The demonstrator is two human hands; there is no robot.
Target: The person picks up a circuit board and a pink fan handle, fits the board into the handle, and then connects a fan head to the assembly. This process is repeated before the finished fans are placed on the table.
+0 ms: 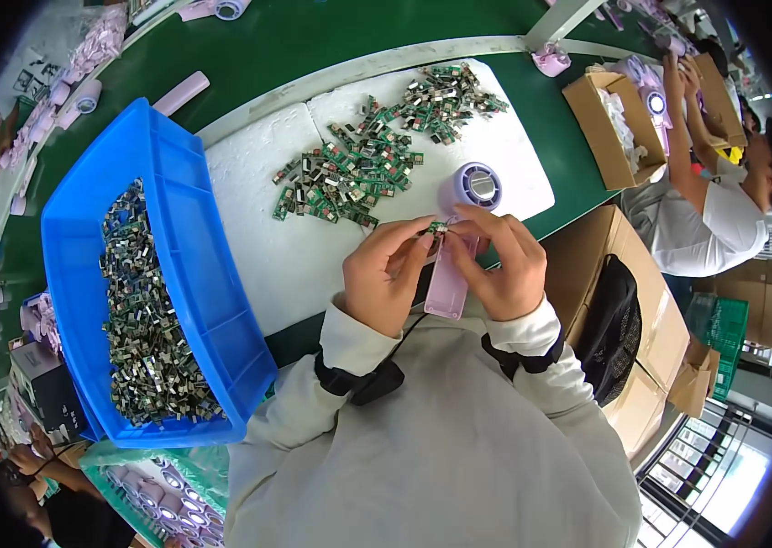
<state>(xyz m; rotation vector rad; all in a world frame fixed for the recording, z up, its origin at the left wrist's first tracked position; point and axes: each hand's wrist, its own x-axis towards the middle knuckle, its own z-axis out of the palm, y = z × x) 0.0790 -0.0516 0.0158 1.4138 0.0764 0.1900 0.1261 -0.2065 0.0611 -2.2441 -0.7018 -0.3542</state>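
A small green circuit board (438, 226) is pinched between the thumb and forefinger of my left hand (384, 274). It sits at the upper end of a pink handle shell (446, 285), just below a lilac round fan head (475, 186). My right hand (506, 267) closes round the right side of the handle, its thumb and fingertips close to the board. Thin wires seem to run by the board, but the fingertips partly cover them. Beyond my hands, a loose heap of similar circuit boards (349, 173) lies on a white foam sheet (253, 228).
A deep blue bin (221, 265) holding many boards stands at my left. Cardboard boxes (577, 260) and a black mesh item (612, 320) are on my right. Across the green table (331, 36), a co-worker (714, 219) handles parts by an open carton (609, 137).
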